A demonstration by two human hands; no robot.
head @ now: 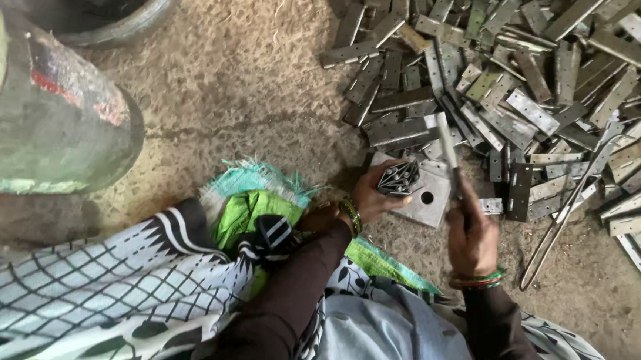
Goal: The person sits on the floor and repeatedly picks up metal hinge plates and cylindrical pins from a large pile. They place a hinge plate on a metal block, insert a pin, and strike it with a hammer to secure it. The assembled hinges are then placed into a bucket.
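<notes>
2 hands are working right at the edge of a big heap of flat metal strips (534,89), the kind with punched holes, spread over the concrete floor (245,86). I'm using the square metal block (427,198) with the round hole as my landmark, since it's sitting on the floor just below the heap's near edge. The left hand (375,198) is resting against the left side of that block, fingers curled and gripping a small bundle of dark strips (398,177) stacked together over the block's left corner. The right hand (471,237) is sitting just right of the block, closed around a pale stick-like tool (447,147) that's pointing up past the block toward the heap; it's a bit blurred, so can't tell exactly what it is. A thin bent metal rod (563,210) is lying well right of the block. Far left of the block, a worn green drum (42,118) is standing, with a dark round tub (123,12) above it.
</notes>
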